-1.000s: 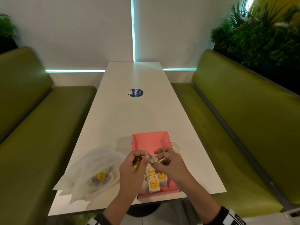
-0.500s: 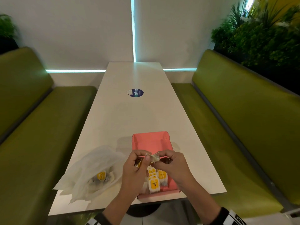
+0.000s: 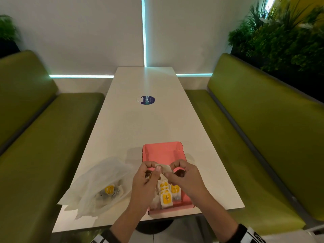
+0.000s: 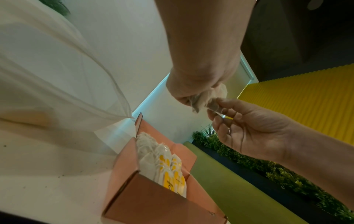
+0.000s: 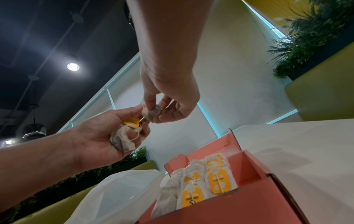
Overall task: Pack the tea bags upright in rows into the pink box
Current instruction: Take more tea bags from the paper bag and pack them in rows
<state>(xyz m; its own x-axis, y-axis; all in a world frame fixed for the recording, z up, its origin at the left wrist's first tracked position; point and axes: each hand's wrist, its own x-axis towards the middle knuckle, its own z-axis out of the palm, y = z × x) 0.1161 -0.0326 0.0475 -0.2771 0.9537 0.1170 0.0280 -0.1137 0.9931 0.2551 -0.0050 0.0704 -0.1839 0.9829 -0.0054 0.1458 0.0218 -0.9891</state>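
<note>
The pink box (image 3: 162, 152) lies open near the table's front edge, with several yellow-tagged tea bags (image 3: 166, 194) standing in rows at its near end (image 5: 206, 181). Above the box both hands pinch one loose tea bag (image 3: 164, 168) between their fingertips. My left hand (image 3: 154, 170) also keeps a bundle of tea bags (image 5: 122, 136) with a yellow tag curled in its palm. My right hand (image 3: 172, 171) grips the shared tea bag (image 5: 151, 112) from the right; in the left wrist view its fingertips hold the bag's (image 4: 208, 97) lower edge.
A crumpled clear plastic bag (image 3: 100, 181) with more tea bags (image 3: 109, 189) lies left of the box. A round blue sticker (image 3: 147, 99) marks the middle of the white table (image 3: 140, 123). Green benches (image 3: 254, 137) run along both sides.
The hands have stayed over the box, fingertips drawn a little closer together. The tea bag between them now lies spread flatter.
</note>
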